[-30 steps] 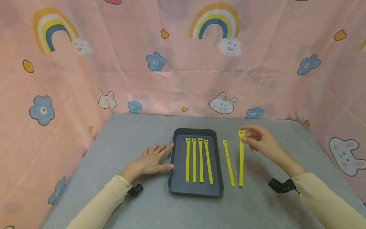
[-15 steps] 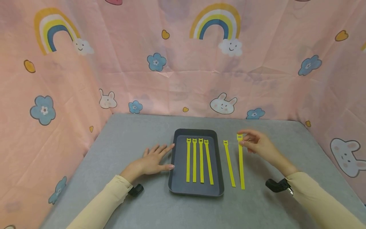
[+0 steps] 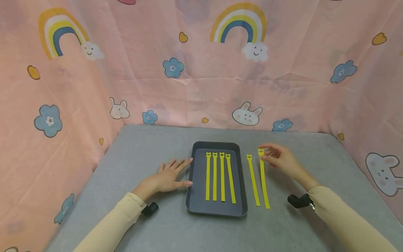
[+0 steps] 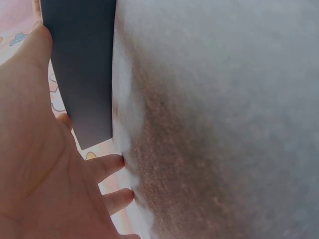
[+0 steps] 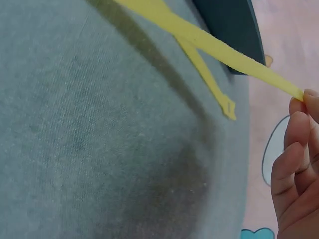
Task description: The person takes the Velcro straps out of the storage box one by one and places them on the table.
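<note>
Between thumb and index finger, my right hand (image 3: 278, 158) pinches the slotted head of a yellow cable tie (image 3: 263, 185), a flat strap. In the right wrist view this held tie (image 5: 234, 59) slants up off the table, casting a shadow below. Just left of it another yellow cable tie (image 3: 253, 182) lies on the table, right of the dark grey tray (image 3: 217, 209). Several more ties (image 3: 222, 178) lie inside the tray in a row, heads toward the back. With fingers spread, my left hand (image 3: 167, 176) touches the tray's left rim with thumb and index finger.
The grey table (image 3: 151, 143) is bounded at the back and sides by a pink printed cloth (image 3: 201, 94). Black wrist cameras sit under both sleeves, the left camera (image 3: 150, 209) near the table and the right camera (image 3: 299, 201) above it.
My right hand has moved left and slightly toward the front with the held cable tie, bringing it closer to the one on the table. My left hand stays at the tray.
</note>
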A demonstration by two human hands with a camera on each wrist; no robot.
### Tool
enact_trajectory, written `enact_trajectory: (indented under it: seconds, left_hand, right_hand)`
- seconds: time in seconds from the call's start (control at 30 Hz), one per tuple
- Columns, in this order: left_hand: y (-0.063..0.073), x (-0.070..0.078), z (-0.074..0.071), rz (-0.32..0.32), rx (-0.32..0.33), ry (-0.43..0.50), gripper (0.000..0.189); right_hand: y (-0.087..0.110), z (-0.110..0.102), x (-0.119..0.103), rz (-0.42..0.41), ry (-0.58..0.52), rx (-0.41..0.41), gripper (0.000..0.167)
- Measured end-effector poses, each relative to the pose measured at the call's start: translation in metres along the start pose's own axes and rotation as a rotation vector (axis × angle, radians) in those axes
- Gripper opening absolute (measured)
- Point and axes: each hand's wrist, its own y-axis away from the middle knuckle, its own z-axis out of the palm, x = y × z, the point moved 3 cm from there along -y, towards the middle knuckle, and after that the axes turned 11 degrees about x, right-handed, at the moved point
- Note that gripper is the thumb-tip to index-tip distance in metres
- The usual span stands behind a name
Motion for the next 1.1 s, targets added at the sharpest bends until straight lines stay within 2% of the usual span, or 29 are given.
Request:
enact_trajectory:
  seconds: [0.37,0.63,0.87,1.1]
  left_hand:
    - [-0.001,-0.002,0.001,-0.002,-0.008,-0.009,0.089]
    - [-0.001,-0.002,0.001,-0.002,-0.007,-0.011,0.088]
    - [-0.001,-0.002,0.001,-0.003,-0.003,-0.017,0.088]
    - [-0.001,-0.004,0.002,0.005,0.002,-0.025,0.088]
  right_hand:
    - [-0.01,0.011,0.016,-0.001,0.043,-0.04,0.041]
    - [-0.012,0.017,0.025,-0.026,0.061,-0.041,0.039]
    - [-0.015,0.023,0.033,-0.002,0.102,-0.028,0.037]
    - [-0.017,0.028,0.037,-0.01,0.133,-0.021,0.037]
